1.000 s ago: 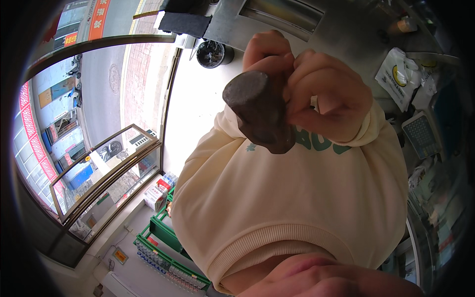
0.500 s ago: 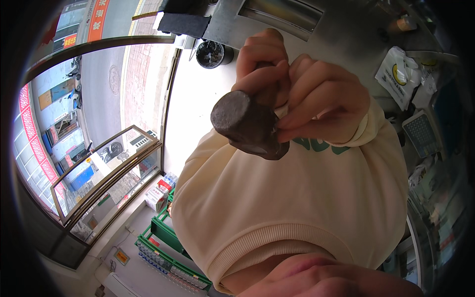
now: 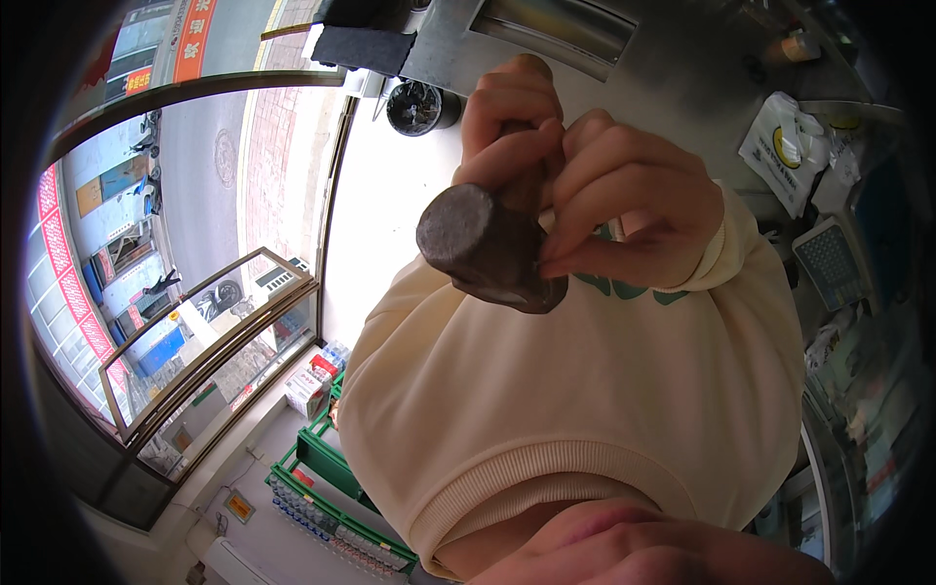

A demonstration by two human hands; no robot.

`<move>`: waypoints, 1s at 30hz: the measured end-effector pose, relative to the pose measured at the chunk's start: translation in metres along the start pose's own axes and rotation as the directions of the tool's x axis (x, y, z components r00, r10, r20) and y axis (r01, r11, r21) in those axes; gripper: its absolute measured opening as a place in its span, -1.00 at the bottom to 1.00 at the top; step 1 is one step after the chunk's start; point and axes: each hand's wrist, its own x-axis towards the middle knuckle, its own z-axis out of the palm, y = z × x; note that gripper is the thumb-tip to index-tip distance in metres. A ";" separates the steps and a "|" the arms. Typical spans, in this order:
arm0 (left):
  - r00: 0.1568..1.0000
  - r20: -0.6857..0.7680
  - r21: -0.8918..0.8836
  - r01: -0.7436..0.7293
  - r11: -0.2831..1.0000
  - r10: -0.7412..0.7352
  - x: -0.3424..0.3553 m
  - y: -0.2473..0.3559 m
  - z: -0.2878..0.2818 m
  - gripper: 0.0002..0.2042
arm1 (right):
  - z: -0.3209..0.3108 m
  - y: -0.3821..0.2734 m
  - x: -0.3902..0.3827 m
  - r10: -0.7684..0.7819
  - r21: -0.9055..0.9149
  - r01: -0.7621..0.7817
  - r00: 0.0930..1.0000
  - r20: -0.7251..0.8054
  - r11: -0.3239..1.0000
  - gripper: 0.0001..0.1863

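Note:
A dark brown, dough-like lump (image 3: 478, 239) with a flat, rounded end hangs in front of my chest. My left hand (image 3: 512, 122) is closed round its upper part, the fingers curled and the thumb lying along it. At the lump's right side, my right hand (image 3: 639, 200) pinches its edge between thumb and fingertips. The two hands touch or nearly touch at the knuckles. Part of the lump is hidden behind the fingers, so its full shape cannot be made out.
A metal counter (image 3: 673, 88) with a recessed opening stands beyond my hands. Near it is a black-lined bin (image 3: 419, 107). White plastic bags (image 3: 785, 146) and a grey-blue keypad-like device (image 3: 831, 261) sit at the right. A green rack (image 3: 331, 458) with bottles and a window (image 3: 214, 331) are at the left.
Both hands have shifted very slightly left, the right one a little more. The lump stays nearly in place, still held. Outside the window, a dark figure shows more in the street.

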 end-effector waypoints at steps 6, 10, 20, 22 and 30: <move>0.999 0.035 -0.026 0.024 0.999 -0.023 0.003 0.001 -0.002 -0.68 | 0.000 -0.001 0.001 -0.014 -0.032 0.014 1.000 -0.001 0.999 -0.72; 0.999 -0.028 0.020 -0.015 1.000 0.015 -0.002 -0.002 0.002 -0.73 | 0.001 0.003 -0.003 -0.040 0.067 0.040 0.999 -0.012 0.997 -0.69; 0.996 -0.056 0.082 -0.059 0.995 0.064 0.000 0.001 0.004 -0.74 | 0.004 0.001 -0.003 -0.024 0.098 0.026 0.999 -0.022 0.995 -0.71; 0.997 -0.045 0.098 -0.051 0.994 0.055 0.001 0.004 0.002 -0.74 | 0.004 0.000 -0.003 -0.014 0.100 0.016 1.000 -0.012 0.995 -0.71; 0.997 -0.009 0.151 -0.070 0.986 0.072 0.003 0.000 -0.002 -0.76 | 0.004 -0.007 0.000 0.096 0.137 -0.094 0.995 -0.010 0.986 -0.75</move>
